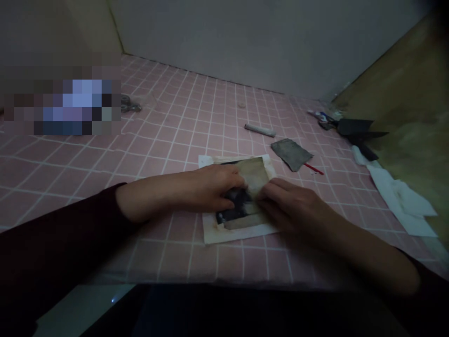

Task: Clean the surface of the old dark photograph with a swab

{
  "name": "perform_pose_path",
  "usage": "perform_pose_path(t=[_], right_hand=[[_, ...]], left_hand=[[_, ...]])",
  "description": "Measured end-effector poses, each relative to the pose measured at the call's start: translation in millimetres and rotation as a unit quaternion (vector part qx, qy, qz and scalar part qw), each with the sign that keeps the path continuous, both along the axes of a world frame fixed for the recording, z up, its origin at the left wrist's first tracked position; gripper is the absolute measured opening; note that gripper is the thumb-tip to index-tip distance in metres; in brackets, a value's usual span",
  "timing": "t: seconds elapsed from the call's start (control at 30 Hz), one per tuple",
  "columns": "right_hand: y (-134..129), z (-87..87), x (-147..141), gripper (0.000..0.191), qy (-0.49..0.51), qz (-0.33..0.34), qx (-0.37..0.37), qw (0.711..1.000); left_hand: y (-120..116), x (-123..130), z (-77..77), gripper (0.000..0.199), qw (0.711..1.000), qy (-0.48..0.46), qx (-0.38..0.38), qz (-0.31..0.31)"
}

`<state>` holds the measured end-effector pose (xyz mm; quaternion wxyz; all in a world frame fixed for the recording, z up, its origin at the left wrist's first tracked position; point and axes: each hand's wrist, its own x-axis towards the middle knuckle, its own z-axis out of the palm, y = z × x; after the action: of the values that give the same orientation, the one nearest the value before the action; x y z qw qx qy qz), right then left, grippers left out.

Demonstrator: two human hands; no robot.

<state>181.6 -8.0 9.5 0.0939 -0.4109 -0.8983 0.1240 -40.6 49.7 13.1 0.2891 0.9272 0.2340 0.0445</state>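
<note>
Dark-and-tan stained paper [250,180], lying flat at mid-table, on top of a larger white sheet [240,236], its lower edge inside that sheet's border. Left hand [210,189]: fingers [235,180] curled, resting on the paper's left half. Right hand [289,206]: fingers [270,192] bent, at the paper's right side, just beside the left fingertips. Both hands are closed in toward each other; cannot tell whether either is pinching or only pressing. White sheet browned at its margins.

From the paper, on the pink-tiled table [168,135]: grey crumpled scrap [291,154] near, at 1 o'clock; thin red stick [313,168] at 2, just past the scrap; pale stick [259,130] at 12, further out. Black pointed tool [358,133] at 2, far off, too dim to name, small clutter [324,119] beside it. White tissue [400,201] at 3, near the table's right edge. Grey metal tangle [130,105] at 10, well apart.
</note>
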Motion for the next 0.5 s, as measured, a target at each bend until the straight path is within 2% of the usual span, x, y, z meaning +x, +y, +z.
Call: perform_pose_path(t=[0.1,0.17,0.33,0.5], right_hand=[[-1.0,-1.2,-10.2,0.007,0.046,0.040,-0.007,0.998],[-1.0,-0.7,-10.7,0.007,0.063,0.045,-0.002,0.997],[1.0,2.2,-1.6,0.011,0.009,0.003,0.007,1.000],[2.3,-2.0,-9.2,0.012,0.030,0.045,0.001,0.999]], left_hand=[[0.3,-0.2,0.5,0.011,1.000,-0.005,0.001,0.004],[0.6,-0.6,0.5,0.010,1.000,-0.009,0.001,0.001],[0.8,-1.0,-0.2,0.013,1.000,-0.005,-0.003,-0.005],[-0.5,-0.5,-0.7,0.011,1.000,-0.017,0.000,0.005]])
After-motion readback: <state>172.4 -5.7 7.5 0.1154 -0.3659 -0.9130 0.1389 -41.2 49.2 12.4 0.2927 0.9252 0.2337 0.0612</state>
